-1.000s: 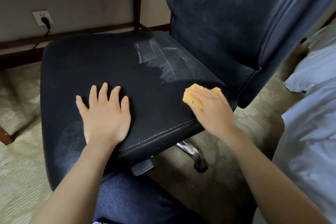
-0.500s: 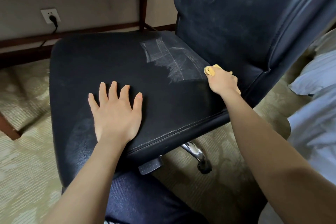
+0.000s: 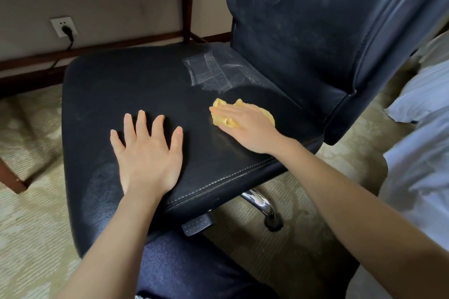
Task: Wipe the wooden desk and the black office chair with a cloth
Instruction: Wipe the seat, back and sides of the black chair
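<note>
The left hand (image 3: 148, 153) lies palm down, fingers (image 3: 142, 124) spread and straight, its forearm reaching forward from below. The right hand (image 3: 247, 126) is flat too, just right of those fingers. Its own fingers (image 3: 226, 111) are straight, together and pointing left, and its forearm comes in from the lower right.

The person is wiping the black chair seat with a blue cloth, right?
Not quite. The cloth is yellow, not blue; the head view shows it. The right hand does press it on the black chair seat.
</note>
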A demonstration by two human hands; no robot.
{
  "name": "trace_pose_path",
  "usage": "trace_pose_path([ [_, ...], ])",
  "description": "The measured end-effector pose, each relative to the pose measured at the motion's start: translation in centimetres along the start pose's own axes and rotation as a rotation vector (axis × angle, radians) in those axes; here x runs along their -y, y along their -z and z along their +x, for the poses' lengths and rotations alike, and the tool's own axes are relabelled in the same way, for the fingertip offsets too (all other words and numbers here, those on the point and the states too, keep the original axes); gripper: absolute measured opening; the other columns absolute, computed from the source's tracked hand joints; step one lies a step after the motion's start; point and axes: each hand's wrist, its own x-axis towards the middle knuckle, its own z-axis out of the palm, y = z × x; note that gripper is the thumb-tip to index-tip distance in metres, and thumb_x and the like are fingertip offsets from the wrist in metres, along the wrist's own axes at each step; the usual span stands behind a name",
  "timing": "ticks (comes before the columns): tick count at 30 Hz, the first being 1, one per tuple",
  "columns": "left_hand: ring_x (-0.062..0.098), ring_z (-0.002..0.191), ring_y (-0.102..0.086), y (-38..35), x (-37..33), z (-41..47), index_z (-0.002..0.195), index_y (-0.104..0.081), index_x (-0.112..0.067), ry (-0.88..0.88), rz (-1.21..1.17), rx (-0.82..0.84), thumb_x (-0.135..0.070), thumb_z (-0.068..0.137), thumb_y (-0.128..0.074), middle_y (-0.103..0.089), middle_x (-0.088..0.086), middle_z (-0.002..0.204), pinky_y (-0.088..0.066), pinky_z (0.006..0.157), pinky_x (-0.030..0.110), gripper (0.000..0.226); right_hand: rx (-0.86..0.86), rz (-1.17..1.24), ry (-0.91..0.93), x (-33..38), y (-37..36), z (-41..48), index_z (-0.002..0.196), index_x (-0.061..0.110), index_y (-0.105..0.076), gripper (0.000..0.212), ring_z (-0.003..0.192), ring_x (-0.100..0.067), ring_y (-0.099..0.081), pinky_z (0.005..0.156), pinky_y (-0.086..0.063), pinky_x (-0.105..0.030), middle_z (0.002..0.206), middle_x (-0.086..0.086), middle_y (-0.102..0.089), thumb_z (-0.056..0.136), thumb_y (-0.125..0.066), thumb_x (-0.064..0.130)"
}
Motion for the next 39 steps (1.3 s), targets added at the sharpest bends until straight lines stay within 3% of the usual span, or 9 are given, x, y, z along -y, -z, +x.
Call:
trace_pose_path([
  [4,0.024,0.146,0.003,0.1,0.0,-0.1,0.146,-0.029,-0.023,-0.002,0.001,-0.001,-0.052,0.094,-0.015,-0.013,0.008,0.158,0.003,0.115,0.048,0.061,-0.065,0.020,0.120,1.4,0.1,-4.2,0.128,0.023,-0.060,0.037,0.118,-0.012,-0.056,0.100,-0.033,-0.027,0.126,0.004,-0.063,0.091,-0.055,0.025],
  [9,0.025,0.146,0.004,0.0,0.1,-0.1,0.148,-0.023,-0.027,-0.011,0.000,0.003,-0.053,0.094,-0.013,-0.010,0.007,0.159,0.004,0.116,0.048,0.061,-0.036,-0.098,0.124,-1.3,1.1,-7.7,0.136,0.026,-0.050,0.043,0.127,-0.012,-0.047,0.108,-0.033,-0.033,0.136,0.009,-0.053,0.094,-0.052,0.016],
  [15,0.025,0.146,0.007,0.0,-0.1,-0.2,0.148,-0.022,-0.027,-0.015,0.008,0.009,-0.053,0.093,-0.011,-0.010,0.006,0.159,0.006,0.115,0.047,0.062,-0.098,-0.254,-0.291,-7.1,2.8,-7.4,0.134,0.028,-0.052,0.040,0.130,-0.024,-0.039,0.107,-0.029,-0.040,0.129,0.009,-0.058,0.095,-0.049,0.016],
  [19,0.026,0.145,0.011,0.1,-0.4,-0.6,0.150,-0.017,-0.029,-0.028,-0.010,0.015,-0.051,0.093,-0.008,-0.006,0.006,0.159,0.007,0.115,0.048,0.061,-0.115,-0.313,-0.481,-9.4,3.2,-4.3,0.136,0.028,-0.049,0.043,0.120,-0.025,-0.039,0.095,-0.032,-0.038,0.113,-0.007,-0.060,0.093,-0.052,0.019],
  [23,0.027,0.144,0.016,0.1,-1.1,-1.1,0.150,-0.011,-0.032,-0.046,-0.026,0.038,-0.051,0.090,-0.001,-0.002,0.005,0.159,0.011,0.114,0.048,0.064,-0.134,-0.298,-0.644,-10.9,2.9,-0.1,0.113,0.018,-0.060,0.025,0.109,-0.028,-0.040,0.082,-0.030,-0.034,0.100,-0.010,-0.062,0.095,-0.044,0.019],
  [28,0.028,0.143,0.021,-0.1,-2.6,-1.6,0.150,-0.005,-0.033,-0.035,-0.068,0.089,-0.051,0.087,0.003,0.003,0.004,0.159,0.014,0.113,0.049,0.065,-0.155,-0.131,-0.833,-10.1,1.7,4.5,0.105,0.017,-0.062,0.030,0.111,-0.033,-0.041,0.096,-0.034,-0.040,0.117,-0.013,-0.051,0.096,-0.039,0.034],
  [31,0.026,0.141,0.027,-0.2,-3.7,-2.3,0.149,0.002,-0.036,-0.031,-0.173,0.071,-0.053,0.087,0.004,0.008,0.002,0.159,0.019,0.111,0.046,0.064,-0.125,-0.137,-0.744,-7.7,1.0,6.3,0.115,0.015,-0.058,0.031,0.106,-0.040,-0.047,0.094,-0.036,-0.041,0.122,-0.016,-0.045,0.096,-0.042,0.034],
  [34,0.022,0.139,0.032,-0.2,-4.9,-2.9,0.148,0.004,-0.039,-0.022,-0.321,0.072,-0.054,0.088,0.001,0.013,-0.001,0.158,0.022,0.110,0.042,0.062,-0.080,-0.162,-0.507,-4.4,0.1,6.9,0.118,0.011,-0.057,0.032,0.103,-0.040,-0.052,0.093,-0.038,-0.043,0.118,-0.020,-0.050,0.097,-0.045,0.031],
  [39,0.017,0.140,0.029,1.1,-5.9,-3.1,0.149,-0.012,-0.036,0.027,-0.661,0.159,-0.043,0.095,-0.007,0.011,-0.006,0.158,0.020,0.110,0.034,0.055,-0.060,-0.030,-0.102,1.5,-1.0,3.8,0.132,0.028,-0.054,0.036,0.113,-0.021,-0.046,0.090,-0.034,-0.033,0.121,0.000,-0.060,0.097,-0.048,0.032],
])
